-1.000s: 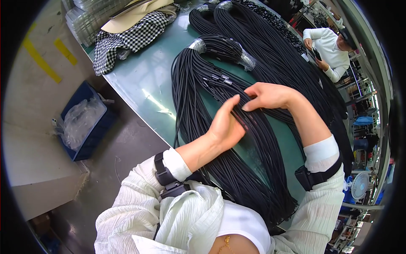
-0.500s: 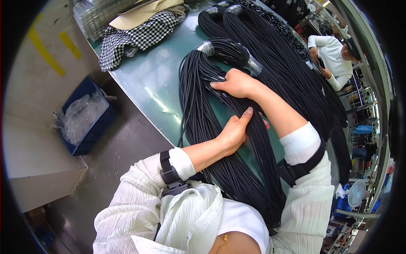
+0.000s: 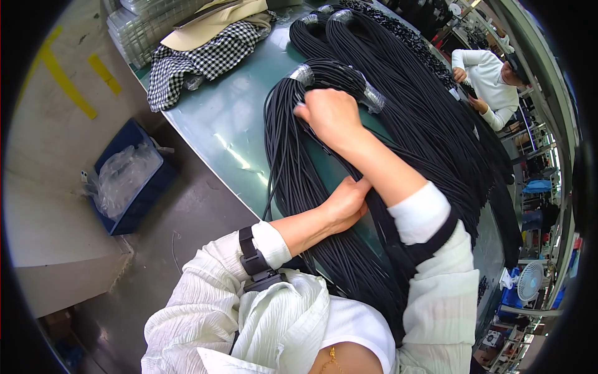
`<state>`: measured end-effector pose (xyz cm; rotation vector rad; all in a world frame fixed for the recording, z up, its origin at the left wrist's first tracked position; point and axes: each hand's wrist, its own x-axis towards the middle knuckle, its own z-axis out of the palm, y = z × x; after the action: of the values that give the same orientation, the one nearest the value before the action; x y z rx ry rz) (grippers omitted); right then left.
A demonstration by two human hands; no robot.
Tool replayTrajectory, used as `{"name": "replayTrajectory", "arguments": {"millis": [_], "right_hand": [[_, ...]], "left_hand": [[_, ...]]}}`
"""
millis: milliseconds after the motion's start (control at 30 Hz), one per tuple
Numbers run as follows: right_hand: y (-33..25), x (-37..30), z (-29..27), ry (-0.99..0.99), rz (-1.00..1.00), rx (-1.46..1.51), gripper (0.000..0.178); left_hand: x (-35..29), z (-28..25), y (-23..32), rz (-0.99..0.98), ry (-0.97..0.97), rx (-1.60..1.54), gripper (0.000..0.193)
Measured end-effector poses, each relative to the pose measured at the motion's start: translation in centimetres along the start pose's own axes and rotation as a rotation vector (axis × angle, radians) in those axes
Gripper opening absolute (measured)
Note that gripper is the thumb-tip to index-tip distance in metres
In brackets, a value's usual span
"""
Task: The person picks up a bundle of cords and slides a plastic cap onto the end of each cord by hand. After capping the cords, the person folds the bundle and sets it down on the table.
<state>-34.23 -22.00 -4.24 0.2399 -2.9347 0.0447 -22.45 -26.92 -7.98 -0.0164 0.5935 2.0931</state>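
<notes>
Right hand (image 3: 333,117) curled over the black cable bundle (image 3: 285,149) near its clear wrap (image 3: 302,75); can't tell what the fingers grip. Left hand (image 3: 344,204) closed around some strands (image 3: 379,218) lower down. Bundle lies on the green table (image 3: 202,118), left of more cables (image 3: 430,128). Likely floppy, slick, heavy in bulk (single strands probably tough); best hold: at that wrap.

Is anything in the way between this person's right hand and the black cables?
Nothing visible is. The right hand is at the black cables, near the clear wrap around their upper bend, though its grip is mostly hidden. The left hand is lower down, closed around some cables, not in between.
</notes>
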Motion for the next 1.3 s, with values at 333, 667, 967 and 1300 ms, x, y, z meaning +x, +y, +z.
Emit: {"name": "replayTrajectory", "arguments": {"millis": [333, 667, 967, 1300], "right_hand": [[-0.7, -5.5, -7.0, -0.432, 0.066, -0.219, 0.033], [1.7, -4.5, -4.3, -0.406, 0.086, 0.11, 0.027], [-1.3, -2.4, -1.0, -0.191, 0.171, -0.134, 0.017], [-0.9, -2.5, -2.1, -0.383, 0.285, 0.032, 0.021]], "left_hand": [[-0.1, -1.5, 0.1, 0.187, -0.282, 0.395, 0.027], [-0.6, -0.6, 0.5, 0.093, -0.161, 0.579, 0.026], [1.3, -2.1, -2.4, 0.436, -0.341, 0.683, 0.029], [1.8, -1.7, -3.4, 0.382, -0.211, 0.819, 0.03]]}}
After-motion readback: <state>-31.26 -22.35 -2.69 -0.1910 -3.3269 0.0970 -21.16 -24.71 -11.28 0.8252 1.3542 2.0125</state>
